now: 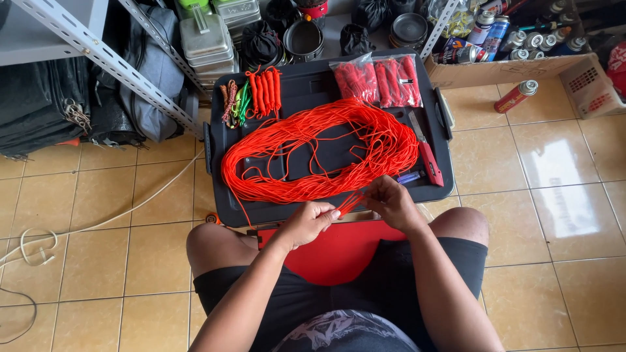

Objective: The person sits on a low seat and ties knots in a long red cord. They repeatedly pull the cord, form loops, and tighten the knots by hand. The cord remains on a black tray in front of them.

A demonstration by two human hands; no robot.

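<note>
A: Where is the cord, and who has hold of it?

B: The orange cord (319,153) lies in a big loose coil on the dark lid (326,85) of a box, right in front of the seated person's knees. A few strands run off the near edge of the coil to the hands. The left hand (308,221) has its fingers curled shut around those strands, thumb pressed on top. The right hand (390,201) pinches the same strands just beside it, fingertips closed, the other fingers bent loosely.

A: So how would you handle this bit well?

B: I judge the work is gathering strands into a small bundle, like the 2 bagged ones (378,79) and the finished orange bundles (264,91) at the far edge of the lid. I'd keep the 2 hands close together, so the strands stay taut between them and none slips out of the pinch.

A: Any risk?

B: The coil is tangled in its middle, so a hard pull could drag a knot tight. Better to draw slack gently from the near edge. The red knife (427,153) and the small lighter (409,177) lie just beside the right hand, touching the coil's edge; a strand could snag on them.

A: And the red stool (336,251)?

B: It sits between the knees, below the hands.
</note>
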